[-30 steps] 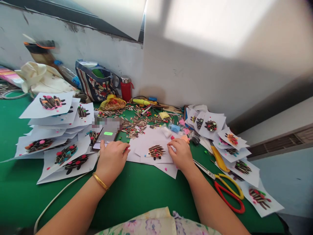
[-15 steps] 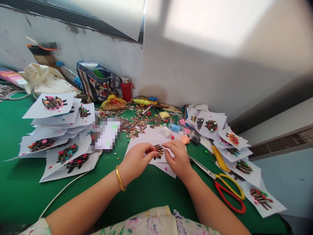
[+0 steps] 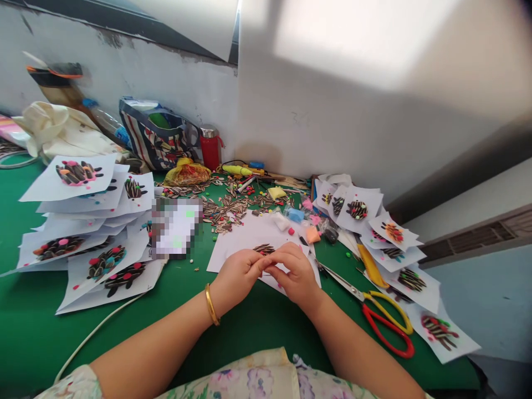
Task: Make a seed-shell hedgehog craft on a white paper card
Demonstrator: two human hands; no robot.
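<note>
My left hand (image 3: pixel 240 279) and my right hand (image 3: pixel 296 272) meet at their fingertips over a sheet of white paper (image 3: pixel 226 244). Thumbs and forefingers of both are pinched together; anything between them is too small or hidden to make out. Just beyond the fingers, a cluster of striped sunflower seeds (image 3: pixel 263 249) lies on the paper, partly covered by my hands. Behind the sheet spreads a heap of loose sunflower seeds (image 3: pixel 226 213). Soft clay lumps lie at the paper's far right: white (image 3: pixel 279 221), blue (image 3: pixel 296 215) and orange (image 3: pixel 313 235).
Scissors with red and yellow handles (image 3: pixel 361 296) and a yellow cutter (image 3: pixel 371 266) lie right of my hand. Decorated papers are stacked at left (image 3: pixel 137 221) and right (image 3: pixel 376 199). A blurred-out rectangle (image 3: pixel 177 227), a red flask (image 3: pixel 210 149) and a patterned bag (image 3: pixel 160 136) stand behind.
My hands have come together; the fingertips that were apart beside the seed cluster now touch in front of it. The whole view has shifted slightly.
</note>
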